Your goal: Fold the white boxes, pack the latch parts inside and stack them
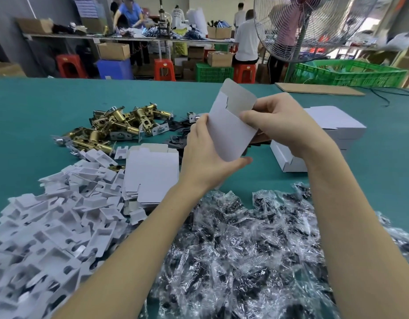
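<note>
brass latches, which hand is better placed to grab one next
Left. The left hand holds the box blank on the side nearer the brass latches; the right hand is farther away.

- White box blank (231, 130): lower corner hidden behind left hand (203, 157); right edge hidden under right hand (284, 125) fingers.
- Black plates (175, 139): partly hidden behind both hands and blank; count cannot be told.
- Stack of folded boxes (337, 125): near side hidden by right forearm.
- White card inserts (49, 226): pile cut off by left and bottom edges; nearest pieces blurred.
- Clear bagged parts (244, 249): contents dark, too blurred to identify; pile cut off at bottom edge.
- Fan (314, 26): top cut off by upper edge.
</note>
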### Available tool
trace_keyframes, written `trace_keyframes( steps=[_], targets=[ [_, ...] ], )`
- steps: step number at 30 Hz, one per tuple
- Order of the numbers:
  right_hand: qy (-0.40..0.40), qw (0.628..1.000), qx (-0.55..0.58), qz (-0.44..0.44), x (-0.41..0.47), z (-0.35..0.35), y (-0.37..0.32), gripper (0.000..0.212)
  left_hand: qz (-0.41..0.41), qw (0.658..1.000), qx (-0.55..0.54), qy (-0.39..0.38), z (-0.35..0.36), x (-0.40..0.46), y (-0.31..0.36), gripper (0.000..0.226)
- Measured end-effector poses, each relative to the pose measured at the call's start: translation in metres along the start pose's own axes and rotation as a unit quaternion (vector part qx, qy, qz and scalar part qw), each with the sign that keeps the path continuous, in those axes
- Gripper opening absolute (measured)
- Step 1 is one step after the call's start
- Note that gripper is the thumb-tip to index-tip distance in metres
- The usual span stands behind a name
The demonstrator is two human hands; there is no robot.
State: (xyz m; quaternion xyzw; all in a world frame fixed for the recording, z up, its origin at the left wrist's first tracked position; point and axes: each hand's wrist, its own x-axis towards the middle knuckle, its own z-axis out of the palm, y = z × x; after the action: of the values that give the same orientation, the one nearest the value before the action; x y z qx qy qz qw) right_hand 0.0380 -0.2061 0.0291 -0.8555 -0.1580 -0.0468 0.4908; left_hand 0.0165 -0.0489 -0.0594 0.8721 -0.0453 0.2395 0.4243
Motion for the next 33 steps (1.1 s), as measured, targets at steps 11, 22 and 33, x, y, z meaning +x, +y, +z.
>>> trace_keyframes(
  steps=[11,22,33],
  targets=[
    [-0.066,0.998,0.014,0.02,-0.008,-0.008,-0.012,0.016,0.027,0.999,-0.018,-0.007,-0.003,-0.006,0.016,0.126],
    [0.1,0.982,-0.159,-0.007,0.003,0.005,0.002,0.026,0.064,0.993,-0.073,0.063,-0.007,-0.003,0.008,0.071],
    [-0.093,0.996,-0.009,-0.017,0.0,0.017,0.003,0.061,0.001,0.982,-0.181,0.05,-0.01,0.001,0.002,0.048]
  ],
)
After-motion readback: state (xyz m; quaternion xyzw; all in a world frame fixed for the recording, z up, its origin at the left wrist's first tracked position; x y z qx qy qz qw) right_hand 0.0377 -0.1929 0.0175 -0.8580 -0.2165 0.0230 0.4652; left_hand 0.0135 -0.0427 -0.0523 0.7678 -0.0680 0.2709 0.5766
